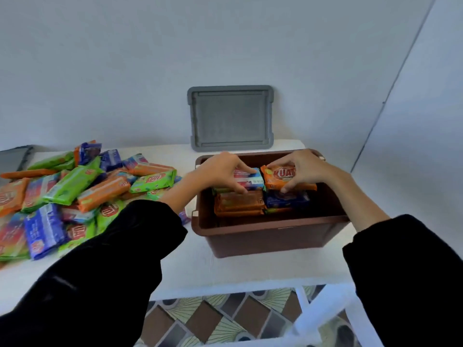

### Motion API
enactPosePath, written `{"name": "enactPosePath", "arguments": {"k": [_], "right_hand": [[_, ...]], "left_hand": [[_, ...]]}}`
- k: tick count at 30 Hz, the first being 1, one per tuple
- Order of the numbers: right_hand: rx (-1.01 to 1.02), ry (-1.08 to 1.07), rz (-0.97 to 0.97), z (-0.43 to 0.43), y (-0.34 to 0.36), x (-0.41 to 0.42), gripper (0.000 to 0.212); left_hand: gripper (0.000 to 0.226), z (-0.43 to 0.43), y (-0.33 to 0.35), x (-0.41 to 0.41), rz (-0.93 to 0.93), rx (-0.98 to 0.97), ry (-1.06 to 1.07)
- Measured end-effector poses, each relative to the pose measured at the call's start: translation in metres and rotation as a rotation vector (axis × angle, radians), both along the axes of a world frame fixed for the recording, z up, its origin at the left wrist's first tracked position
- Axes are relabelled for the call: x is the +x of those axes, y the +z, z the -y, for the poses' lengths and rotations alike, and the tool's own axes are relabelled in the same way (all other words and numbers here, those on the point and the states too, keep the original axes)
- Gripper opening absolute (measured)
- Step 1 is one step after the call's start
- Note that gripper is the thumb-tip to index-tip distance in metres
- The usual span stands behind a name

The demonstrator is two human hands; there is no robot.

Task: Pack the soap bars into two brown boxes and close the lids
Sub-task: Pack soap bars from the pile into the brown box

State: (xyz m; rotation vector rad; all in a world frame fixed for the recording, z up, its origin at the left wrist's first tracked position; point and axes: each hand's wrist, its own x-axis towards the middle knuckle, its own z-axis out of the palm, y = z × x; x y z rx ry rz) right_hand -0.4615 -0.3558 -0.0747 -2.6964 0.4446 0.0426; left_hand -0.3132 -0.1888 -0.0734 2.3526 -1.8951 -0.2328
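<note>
An open brown box (270,234) stands on the white table, with stacked soap bars inside it. Over the box, my left hand (223,171) grips a blue and pink soap bar (251,178) on top of the left stack. Beside it my right hand (300,169) grips an orange soap bar (281,177) on the right stack. Orange bars (239,202) and a dark blue bar (285,199) lie beneath them. A large pile of soap bars (70,194) in green, orange and blue wrappers covers the table's left side.
A grey lid (230,116) leans upright against the wall behind the box. Another grey object (15,159) shows at the far left edge. The table's front edge (225,284) runs below the box, with patterned floor tiles (220,319) underneath.
</note>
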Motion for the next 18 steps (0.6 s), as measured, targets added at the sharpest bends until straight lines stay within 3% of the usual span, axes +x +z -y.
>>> {"name": "enactPosePath", "arguments": {"k": [8,18], "right_hand": [[-0.129,0.052,-0.126,0.006,-0.026,0.012,0.072],[-0.121,0.043,-0.215,0.001,-0.025,0.015,0.073]], "left_hand": [[0.078,0.018,-0.037,-0.004,0.087,0.144,0.001],[0.075,0.017,-0.038,-0.01,0.189,0.091,0.005]]}}
